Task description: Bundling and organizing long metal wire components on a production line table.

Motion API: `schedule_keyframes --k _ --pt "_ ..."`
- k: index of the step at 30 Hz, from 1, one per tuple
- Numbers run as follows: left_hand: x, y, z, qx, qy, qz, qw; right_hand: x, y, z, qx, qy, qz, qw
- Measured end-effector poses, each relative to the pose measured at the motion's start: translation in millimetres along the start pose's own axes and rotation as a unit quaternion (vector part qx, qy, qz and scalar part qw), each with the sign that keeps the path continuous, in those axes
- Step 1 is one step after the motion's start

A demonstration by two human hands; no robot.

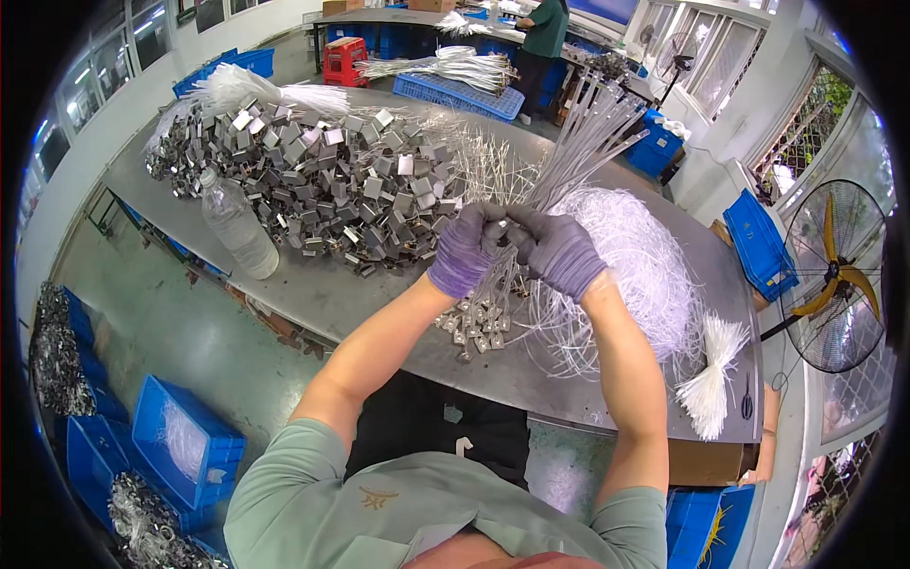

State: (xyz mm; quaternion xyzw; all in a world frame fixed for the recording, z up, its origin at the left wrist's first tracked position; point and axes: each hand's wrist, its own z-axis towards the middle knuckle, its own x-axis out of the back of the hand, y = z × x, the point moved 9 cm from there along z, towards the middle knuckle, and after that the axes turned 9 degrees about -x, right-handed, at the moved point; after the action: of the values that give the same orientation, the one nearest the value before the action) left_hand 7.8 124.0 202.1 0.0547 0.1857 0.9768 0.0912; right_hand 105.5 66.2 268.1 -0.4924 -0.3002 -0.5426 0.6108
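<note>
My left hand (463,251) and my right hand (565,254), both in purple-grey gloves, meet over the middle of the table with fingers curled together. They close around a bundle of long, thin metal strips (590,142), which fans out toward the far right. Below my hands, small silvery metal blocks (479,327) hang together or rest on the tabletop; the strips seem to lead down to them. What lies right between my fingertips is too small and covered to make out. Beside my right hand spreads a big tangle of clear plastic strands (630,266).
A heap of grey metal pieces (351,190) covers the table's left, with a clear bottle (237,228) before it. White tie bundles (711,375) and scissors (747,402) lie right. Around stand a fan (834,275), blue crates (185,441) and, farther off, another person (545,47).
</note>
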Motion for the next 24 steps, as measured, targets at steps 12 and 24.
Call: schedule_keyframes --k 12,24 --pt "5 -1 1 0.028 -0.092 0.007 0.995 -31 26 1 -0.173 -0.175 0.257 0.935" --pt "21 -28 1 0.065 -0.251 0.207 0.943 -21 24 -5 -0.053 -0.082 0.205 0.974"
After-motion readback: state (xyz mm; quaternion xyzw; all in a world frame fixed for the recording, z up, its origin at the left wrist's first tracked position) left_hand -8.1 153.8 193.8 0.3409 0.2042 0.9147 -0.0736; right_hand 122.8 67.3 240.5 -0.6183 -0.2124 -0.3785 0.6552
